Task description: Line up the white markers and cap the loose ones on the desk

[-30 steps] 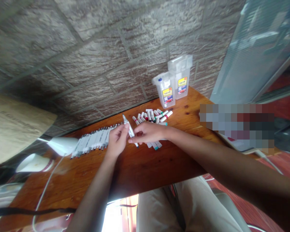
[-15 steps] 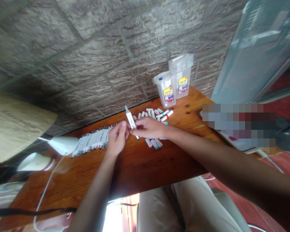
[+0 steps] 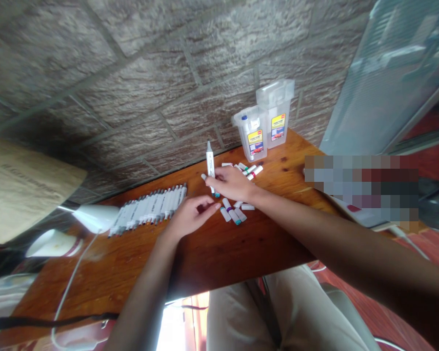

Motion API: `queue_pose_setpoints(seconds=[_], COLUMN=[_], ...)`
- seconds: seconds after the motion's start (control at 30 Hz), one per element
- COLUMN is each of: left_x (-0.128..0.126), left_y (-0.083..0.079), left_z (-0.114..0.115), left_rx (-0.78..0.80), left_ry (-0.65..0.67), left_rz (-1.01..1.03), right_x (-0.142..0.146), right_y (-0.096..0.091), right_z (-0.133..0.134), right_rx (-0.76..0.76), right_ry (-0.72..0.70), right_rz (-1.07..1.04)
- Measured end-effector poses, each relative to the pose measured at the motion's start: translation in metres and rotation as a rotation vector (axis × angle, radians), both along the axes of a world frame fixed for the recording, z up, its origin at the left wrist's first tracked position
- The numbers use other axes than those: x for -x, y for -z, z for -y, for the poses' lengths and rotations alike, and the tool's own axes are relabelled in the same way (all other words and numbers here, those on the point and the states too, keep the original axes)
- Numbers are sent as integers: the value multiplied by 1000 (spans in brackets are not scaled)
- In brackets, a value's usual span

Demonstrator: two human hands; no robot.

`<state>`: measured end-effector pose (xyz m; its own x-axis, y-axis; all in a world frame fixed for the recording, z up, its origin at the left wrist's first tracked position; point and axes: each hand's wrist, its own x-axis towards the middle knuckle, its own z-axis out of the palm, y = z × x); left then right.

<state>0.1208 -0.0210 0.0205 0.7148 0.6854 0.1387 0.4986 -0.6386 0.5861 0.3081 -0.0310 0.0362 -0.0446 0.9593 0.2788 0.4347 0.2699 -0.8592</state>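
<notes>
A white marker (image 3: 210,163) with a grey tip stands nearly upright in my right hand (image 3: 231,183), whose fingers are closed on its lower part. Loose marker caps (image 3: 229,211) in white, teal and purple lie on the table just below that hand, and more white caps (image 3: 255,172) with red and green bands lie behind it. My left hand (image 3: 194,212) is held over the table with thumb and fingers apart and nothing between them. To its left, several white markers (image 3: 146,208) lie side by side in a slanting row.
Two clear plastic boxes (image 3: 255,139) with yellow labels stand by the stone wall (image 3: 149,83); the front one holds a marker. On the left are a white cup (image 3: 54,243), a white cone-shaped object (image 3: 95,219), a cable (image 3: 71,285) and a paper bag (image 3: 29,190).
My right hand has moved slightly right and up with the marker, which is now more upright. My left hand has come away from it, moving down and right, and its fingers have spread.
</notes>
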Motion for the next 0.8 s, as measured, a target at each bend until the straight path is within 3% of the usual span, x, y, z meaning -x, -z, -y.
queue_pose_setpoints(seconds=[0.13,0.33,0.8], left_x=[-1,1,-8], left_y=[1,3,5], left_z=[0,-2,2], left_rx=[60,-51,-73], left_ry=[35,19,31], left_rz=[-69,-14,-97], right_x=[2,1,2], right_y=[2,1,2], right_z=[0,0,1], right_rx=[-4,-25,-79], right_ry=[8,16,13], right_rz=[0,17,67])
